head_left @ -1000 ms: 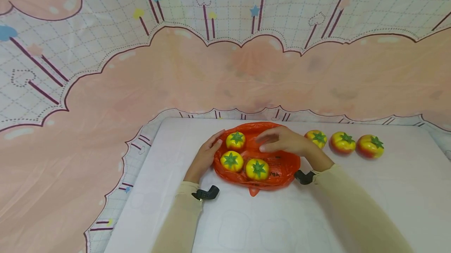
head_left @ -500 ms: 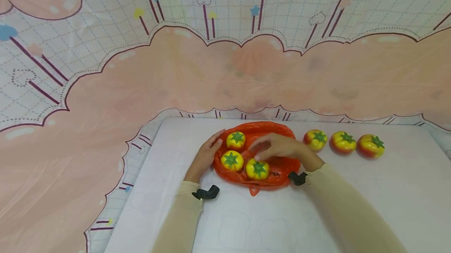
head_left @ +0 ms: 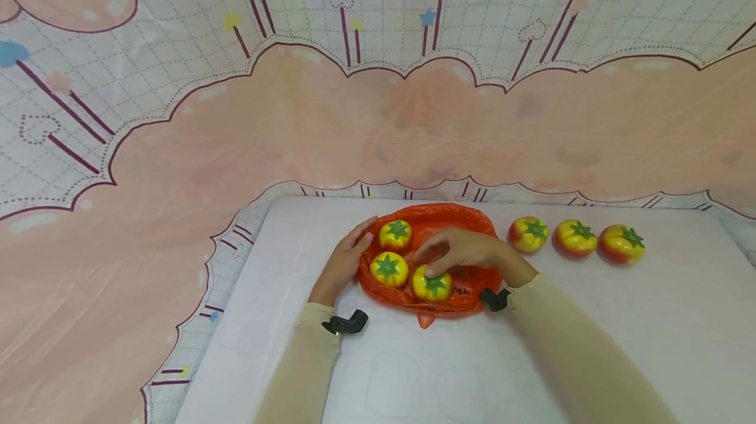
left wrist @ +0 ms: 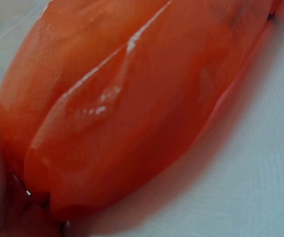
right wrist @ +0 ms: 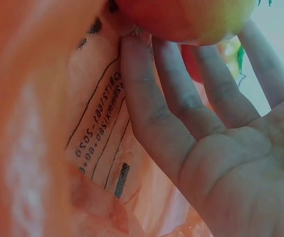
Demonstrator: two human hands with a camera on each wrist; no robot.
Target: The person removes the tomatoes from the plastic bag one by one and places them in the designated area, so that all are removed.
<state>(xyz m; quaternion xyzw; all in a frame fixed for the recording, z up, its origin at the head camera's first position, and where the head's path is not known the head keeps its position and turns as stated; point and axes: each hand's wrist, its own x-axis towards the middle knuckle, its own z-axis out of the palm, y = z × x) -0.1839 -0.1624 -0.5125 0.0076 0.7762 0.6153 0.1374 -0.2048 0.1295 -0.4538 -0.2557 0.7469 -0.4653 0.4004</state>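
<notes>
A red plastic bag [head_left: 466, 214] lies spread open, with several toy tomatoes, yellow and red with green star-shaped tops, in and beside it. My left hand [head_left: 341, 265] holds the bag's left rim, the thumb beside the fingers; in the left wrist view the bag [left wrist: 132, 123] fills most of the picture. My right hand [head_left: 466, 250] reaches into the bag, its thumb touching the top of the front tomato [head_left: 431, 287]. In the right wrist view the fingers [right wrist: 181, 94] are spread, and a tomato [right wrist: 191, 19] covers some of their tips. Two more, a back tomato [head_left: 395, 233] and a left tomato [head_left: 385, 271], lie inside.
To the right of the bag, a row of three more toy tomatoes [head_left: 575, 239] stands on the white table [head_left: 661, 319]. Behind the table hangs a patterned cloth [head_left: 354, 128]. Each wrist carries a small black camera [head_left: 348, 323].
My right hand has moved left and toward the front of the bag, its thumb coming down on the front tomato. The left hand and the tomatoes stay where they were.
</notes>
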